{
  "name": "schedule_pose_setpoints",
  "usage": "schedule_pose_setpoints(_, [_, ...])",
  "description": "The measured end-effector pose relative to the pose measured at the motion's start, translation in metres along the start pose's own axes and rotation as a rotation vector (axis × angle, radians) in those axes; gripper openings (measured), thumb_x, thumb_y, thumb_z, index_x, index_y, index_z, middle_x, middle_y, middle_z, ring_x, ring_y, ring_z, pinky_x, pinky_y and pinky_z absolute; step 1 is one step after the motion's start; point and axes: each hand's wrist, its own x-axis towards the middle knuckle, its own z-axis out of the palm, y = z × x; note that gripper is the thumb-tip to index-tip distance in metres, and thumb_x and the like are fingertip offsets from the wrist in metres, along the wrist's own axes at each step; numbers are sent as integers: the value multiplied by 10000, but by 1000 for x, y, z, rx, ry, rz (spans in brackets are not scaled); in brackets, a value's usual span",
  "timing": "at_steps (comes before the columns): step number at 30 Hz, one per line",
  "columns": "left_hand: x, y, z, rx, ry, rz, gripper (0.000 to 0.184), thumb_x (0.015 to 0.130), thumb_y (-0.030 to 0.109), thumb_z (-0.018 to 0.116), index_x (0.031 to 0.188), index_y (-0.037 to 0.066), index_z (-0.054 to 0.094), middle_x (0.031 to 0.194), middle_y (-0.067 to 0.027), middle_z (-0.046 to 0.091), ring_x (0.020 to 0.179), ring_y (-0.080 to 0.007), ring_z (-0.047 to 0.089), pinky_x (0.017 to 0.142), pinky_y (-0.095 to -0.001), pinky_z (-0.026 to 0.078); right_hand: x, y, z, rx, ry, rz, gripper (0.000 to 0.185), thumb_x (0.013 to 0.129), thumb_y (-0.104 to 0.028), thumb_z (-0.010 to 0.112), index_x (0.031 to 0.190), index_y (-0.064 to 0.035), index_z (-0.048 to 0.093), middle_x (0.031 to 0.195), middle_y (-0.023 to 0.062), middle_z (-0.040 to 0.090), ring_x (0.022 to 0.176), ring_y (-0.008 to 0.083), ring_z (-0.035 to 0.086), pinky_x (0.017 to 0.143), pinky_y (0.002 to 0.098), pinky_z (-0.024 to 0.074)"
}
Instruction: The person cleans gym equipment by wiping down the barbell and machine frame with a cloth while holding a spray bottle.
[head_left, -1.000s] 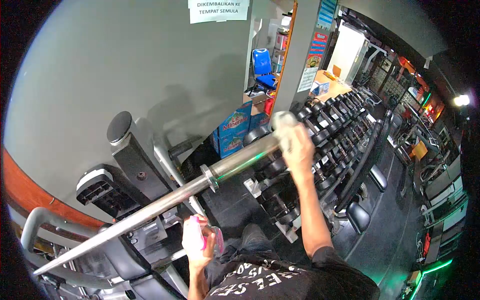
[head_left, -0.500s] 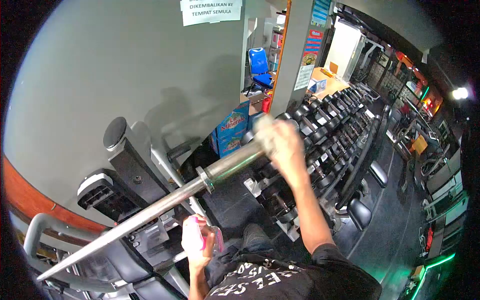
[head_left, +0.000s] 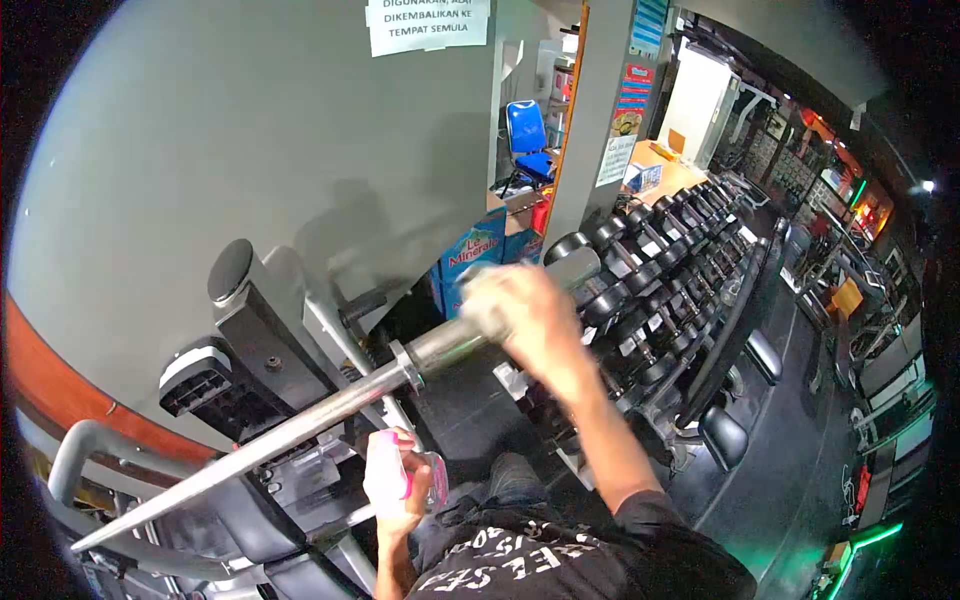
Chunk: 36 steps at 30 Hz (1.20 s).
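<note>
A long steel barbell [head_left: 280, 437] slants across the view, from the lower left up to its thick end sleeve near the middle. My right hand [head_left: 535, 325] is closed over a light-coloured cloth [head_left: 480, 287], pressed around that sleeve beyond the collar [head_left: 407, 366]. Motion blurs the hand a little, and the sleeve's tip sticks out past it. Below the bar, close to my body, my left hand [head_left: 398, 515] grips a spray bottle [head_left: 437, 482] with a pink and white trigger head. The bottle's clear lower part is partly hidden.
Beyond my right arm stands a rack of dumbbells [head_left: 640, 270] in rows. Blue cartons [head_left: 470, 255] sit by the wall behind the bar. Padded gym equipment [head_left: 270, 350] is at left, under the bar. A blue chair [head_left: 527, 130] and more machines are farther back.
My right hand and the cloth have slid along the sleeve towards the collar, uncovering the sleeve's tip. My left hand stays put with the spray bottle. The view has shifted slightly.
</note>
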Motion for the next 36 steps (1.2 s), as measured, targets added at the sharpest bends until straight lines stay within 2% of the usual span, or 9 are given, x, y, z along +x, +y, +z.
schedule_pose_setpoints(4, [-11, -11, -7, 34, 1, -16, 481, 800, 4, 632, 1249, 11, 461, 1073, -129, 498, 589, -115, 539, 530, -241, 459, 12, 95, -23, -389, -46, 353, 286, 729, 2, 632, 978, -135, 604, 856, 141, 620, 874, 363, 615, 752, 482, 487])
schedule_pose_setpoints(10, [-14, 0, -10, 37, 14, 29, 551, 778, -42, 618, 1298, 25, 451, 1061, -136, 503, 611, -115, 553, 538, -237, 474, 35, 114, -17, -321, -223, 663, 300, 758, -81, 630, 1051, -138, 596, 969, 185, 636, 956, 382, 614, 801, 486, 494])
schedule_pose_setpoints(15, [-19, -9, -16, 70, 65, -76, 461, 760, -34, 634, 1198, -14, 494, 1063, -129, 515, 661, -124, 563, 576, -238, 486, 8, 114, -18, 68, 130, 370, 266, 789, 70, 564, 1037, -24, 588, 948, 157, 647, 913, 289, 642, 805, 344, 489])
schedule_pose_setpoints(20, [-16, -9, -16, 97, 92, -77, 413, 753, 5, 646, 1148, -18, 528, 1044, -132, 531, 719, -142, 561, 632, -256, 480, -36, 132, 3, -44, 531, 9, 206, 794, 20, 630, 991, -38, 638, 914, 142, 617, 860, 310, 606, 772, 394, 486])
schedule_pose_setpoints(23, [-11, -4, -9, 98, 82, -78, 353, 757, 35, 656, 1089, -21, 552, 1029, -133, 537, 791, -157, 553, 651, -263, 469, -51, 130, 16, -112, 640, 35, 204, 783, -16, 675, 981, -52, 639, 903, 142, 623, 847, 328, 596, 761, 398, 487])
schedule_pose_setpoints(29, [-4, -2, 0, 1, 72, -90, 282, 751, 20, 654, 1014, -27, 563, 1010, -116, 528, 759, -149, 540, 646, -258, 469, -29, 57, 11, -72, 484, 315, 118, 849, -15, 578, 954, -25, 632, 988, 156, 658, 963, 306, 619, 851, 389, 477])
schedule_pose_setpoints(31, [1, -3, 2, 4, 59, -52, 282, 747, 7, 653, 1011, -27, 559, 1005, -110, 524, 707, -138, 539, 640, -257, 471, -26, 4, 23, 72, 247, 325, 210, 726, -26, 636, 934, -36, 609, 915, 150, 626, 962, 331, 612, 869, 395, 475])
schedule_pose_setpoints(34, [5, 1, 8, 84, 3, -86, 290, 740, -18, 647, 1013, -23, 549, 1014, -111, 515, 639, -118, 529, 622, -256, 476, -20, -58, 28, 243, -72, -62, 247, 638, -80, 726, 829, -43, 574, 951, 141, 584, 1057, 367, 577, 946, 447, 457])
schedule_pose_setpoints(36, [6, 3, 13, -22, 19, -93, 307, 736, -30, 638, 1028, -24, 543, 1008, -110, 512, 644, -115, 535, 608, -253, 474, -21, -50, 18, 230, -203, -46, 330, 622, -62, 735, 930, -78, 621, 1064, 127, 576, 1145, 328, 539, 1012, 415, 429])
